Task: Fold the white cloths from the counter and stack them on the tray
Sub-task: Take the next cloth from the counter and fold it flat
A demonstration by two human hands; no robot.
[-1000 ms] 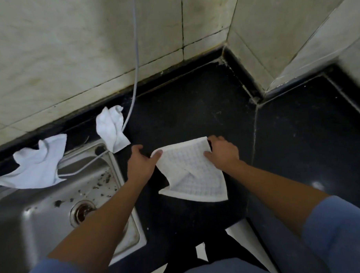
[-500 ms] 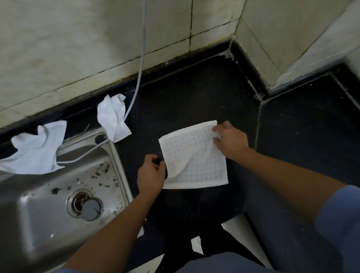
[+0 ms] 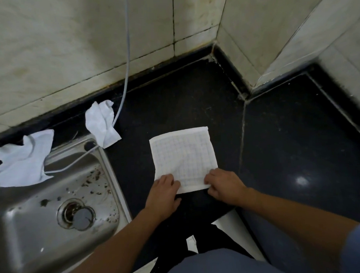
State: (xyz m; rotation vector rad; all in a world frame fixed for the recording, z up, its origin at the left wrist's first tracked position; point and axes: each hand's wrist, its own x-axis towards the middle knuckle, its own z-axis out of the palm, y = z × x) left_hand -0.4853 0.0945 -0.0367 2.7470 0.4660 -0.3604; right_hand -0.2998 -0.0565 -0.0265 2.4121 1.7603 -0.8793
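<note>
Checked white cloth [image 3: 184, 156] flat on the dark tabletop [image 3: 297, 142], left hand [image 3: 163, 193] and right hand [image 3: 224, 185] pinching its near corners. Best to lift both together, match far corners squarely, then smooth.

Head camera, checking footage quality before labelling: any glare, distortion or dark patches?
Head view: a bright glare spot on the black counter at right; tile seams on the wall bow slightly from the wide angle; dim overall, yet the checked cloth reads sharp.

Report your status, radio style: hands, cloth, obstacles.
Left hand and right hand pinch near corners of checked cloth, flat on counter. Two crumpled cloths wait by sink. Fold path clear; no tray in view.
</note>
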